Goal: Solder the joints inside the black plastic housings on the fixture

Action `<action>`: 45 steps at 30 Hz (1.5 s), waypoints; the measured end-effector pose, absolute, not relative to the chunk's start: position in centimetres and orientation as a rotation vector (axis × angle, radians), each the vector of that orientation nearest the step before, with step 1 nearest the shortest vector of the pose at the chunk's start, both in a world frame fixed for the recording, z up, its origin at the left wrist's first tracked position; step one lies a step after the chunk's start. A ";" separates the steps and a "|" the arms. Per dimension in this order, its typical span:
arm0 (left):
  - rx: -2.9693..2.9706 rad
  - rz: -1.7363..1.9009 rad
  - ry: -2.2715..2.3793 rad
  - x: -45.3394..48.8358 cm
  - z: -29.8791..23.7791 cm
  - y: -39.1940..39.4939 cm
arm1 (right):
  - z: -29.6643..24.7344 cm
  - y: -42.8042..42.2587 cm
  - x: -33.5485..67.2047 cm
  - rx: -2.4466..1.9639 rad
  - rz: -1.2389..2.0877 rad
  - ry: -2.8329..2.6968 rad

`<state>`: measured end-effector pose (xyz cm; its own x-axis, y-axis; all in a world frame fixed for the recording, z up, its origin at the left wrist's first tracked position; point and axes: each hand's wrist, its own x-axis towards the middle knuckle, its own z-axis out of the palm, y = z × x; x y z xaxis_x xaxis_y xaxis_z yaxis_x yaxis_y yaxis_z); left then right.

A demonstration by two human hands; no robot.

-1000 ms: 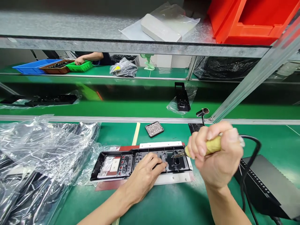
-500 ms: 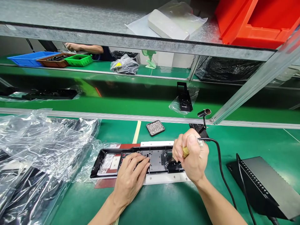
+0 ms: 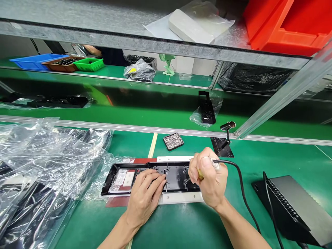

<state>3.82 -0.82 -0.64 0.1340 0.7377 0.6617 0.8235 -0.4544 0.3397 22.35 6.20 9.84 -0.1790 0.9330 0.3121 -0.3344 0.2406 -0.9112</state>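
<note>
A long black plastic housing (image 3: pixel 178 174) lies across a white and reddish-brown fixture plate (image 3: pixel 181 197) on the green bench. My left hand (image 3: pixel 145 192) rests over its middle, fingers stretched out and pressing on the part, partly hiding it. My right hand (image 3: pixel 209 178) is wrapped in a fist round the yellowish handle of a corded soldering iron (image 3: pixel 200 174). The iron's tip points down and left into the right half of the housing; its exact contact is hard to make out. A small black tray (image 3: pixel 173 141) of tiny metal pieces sits just behind.
An iron stand (image 3: pixel 223 143) with a metal tube is at the back right. A black box-shaped unit (image 3: pixel 293 207) with cables lies at right. Clear plastic bags (image 3: pixel 49 166) cover the left side. Overhead runs a metal shelf (image 3: pixel 103 34); another person's arm (image 3: pixel 92 50) shows beyond.
My right hand with the soldering iron has shifted slightly left and down along the housing. My left hand stays put. The view has tilted a little, and the far person's arm has drawn back.
</note>
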 end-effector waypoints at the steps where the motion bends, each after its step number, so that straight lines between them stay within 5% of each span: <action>1: -2.283 -1.230 -1.583 3.8 -0.6 -0.8 | 9.9 6.1 22.3 -0.651 1.276 -1.271; 20: -2.326 -1.251 -1.764 3.8 2.3 0.7 | 9.0 5.7 22.1 -0.708 1.225 -1.381; 26: -2.421 -0.961 -1.960 3.0 4.1 5.7 | 8.9 6.0 22.4 -0.713 1.251 -1.313; 36: -2.581 -0.754 -1.905 2.5 0.9 17.0 | 8.9 5.6 22.0 -0.665 1.224 -1.283; 45: -2.635 -0.666 -1.828 3.0 -1.0 18.8 | 9.0 5.8 21.9 -0.664 1.224 -1.248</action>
<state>3.01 18.80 -0.98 0.2975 0.9212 0.2509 0.8667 -0.3708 0.3336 21.87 5.81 8.98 -0.1317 0.9324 0.3367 -0.3185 0.2819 -0.9050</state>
